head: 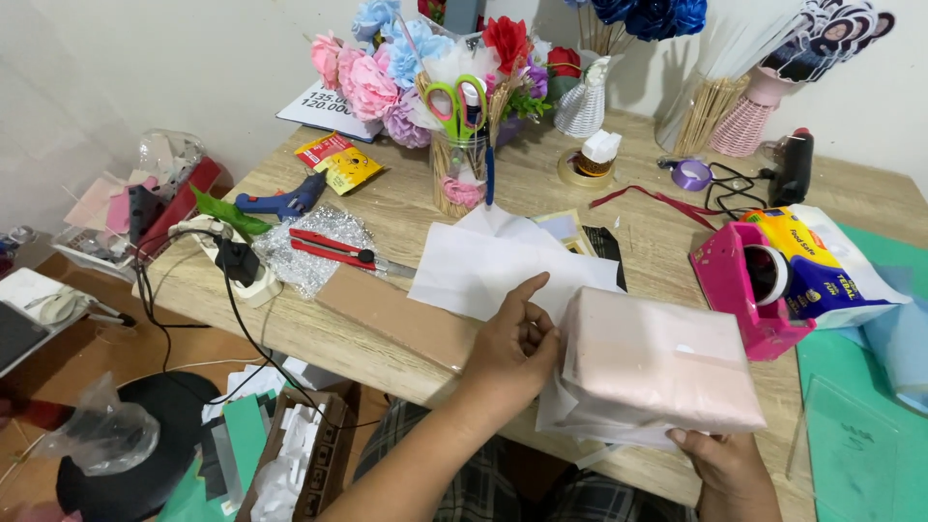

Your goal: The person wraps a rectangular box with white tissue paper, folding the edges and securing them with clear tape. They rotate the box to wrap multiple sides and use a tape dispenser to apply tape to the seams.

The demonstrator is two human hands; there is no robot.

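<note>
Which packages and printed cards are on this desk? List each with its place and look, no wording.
Pink wrapped box: front edge, between left hand and right hand.
Yellow-blue-white bag: right side, behind pink tape dispenser.
Red-yellow packet: back left, flat.
White printed card: back left, by the paper flowers.

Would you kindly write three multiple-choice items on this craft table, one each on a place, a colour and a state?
1. Where is the pink tape dispenser?
A. right of the wrapped box
B. left of the glue gun
C. in the jar
2. What colour are the scissor handles in the jar?
A. red
B. green
C. black
3. How is the wrapped box held?
A. lying untouched
B. by one hand
C. by both hands

A: it sits at the box's right. B: green loops. C: left hand at its end, right hand beneath.
</note>
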